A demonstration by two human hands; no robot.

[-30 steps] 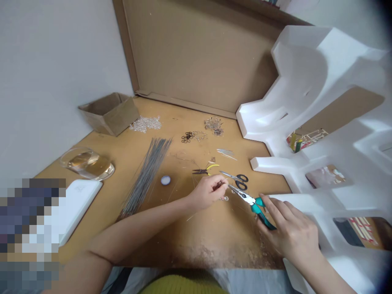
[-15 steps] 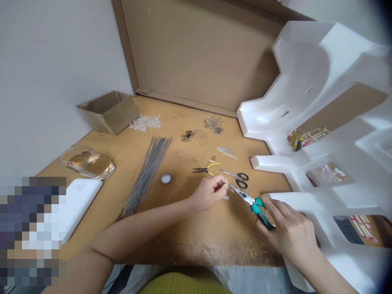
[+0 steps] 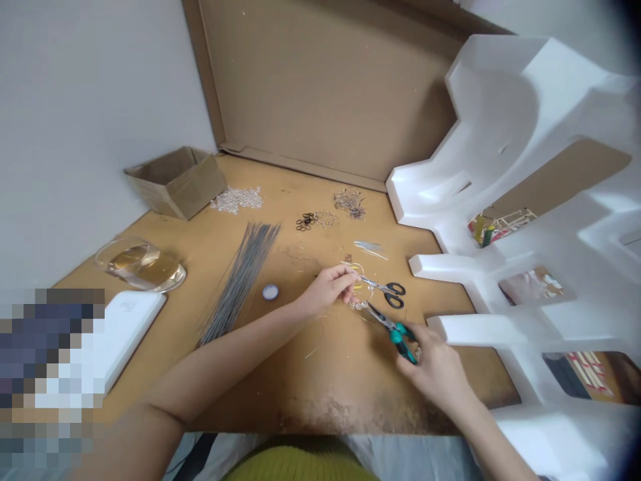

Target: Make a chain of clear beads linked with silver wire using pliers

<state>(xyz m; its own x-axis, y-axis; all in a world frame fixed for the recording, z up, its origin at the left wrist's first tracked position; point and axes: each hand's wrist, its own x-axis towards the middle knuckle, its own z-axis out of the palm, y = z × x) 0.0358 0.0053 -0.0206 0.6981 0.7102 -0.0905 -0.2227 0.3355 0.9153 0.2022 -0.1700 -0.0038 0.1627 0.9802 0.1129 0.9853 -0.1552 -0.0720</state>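
Note:
Over the middle of the table, my left hand (image 3: 333, 288) pinches a thin wire loop strung with clear beads (image 3: 359, 306). My right hand (image 3: 437, 367) is wrapped round the teal handles of long-nose pliers (image 3: 398, 339). The pliers' tips point up and left, close beside the beads; whether they touch the wire I cannot tell. Black-handled scissors (image 3: 394, 294) lie just beyond the pliers. Small yellow-handled pliers (image 3: 357, 283) are mostly hidden behind my left hand.
A bundle of grey wires (image 3: 240, 284) lies left of my hand, near a small round lid (image 3: 270, 292). Clear beads (image 3: 238, 200) are heaped by a cardboard box (image 3: 180, 187). A glass of liquid (image 3: 145, 264) stands at left. White foam packaging (image 3: 461, 329) borders the right side.
Both hands have shifted left, the right one with the pliers. The beaded wire loop now shows more clearly beside my left fingers, and the yellow pliers have become mostly covered.

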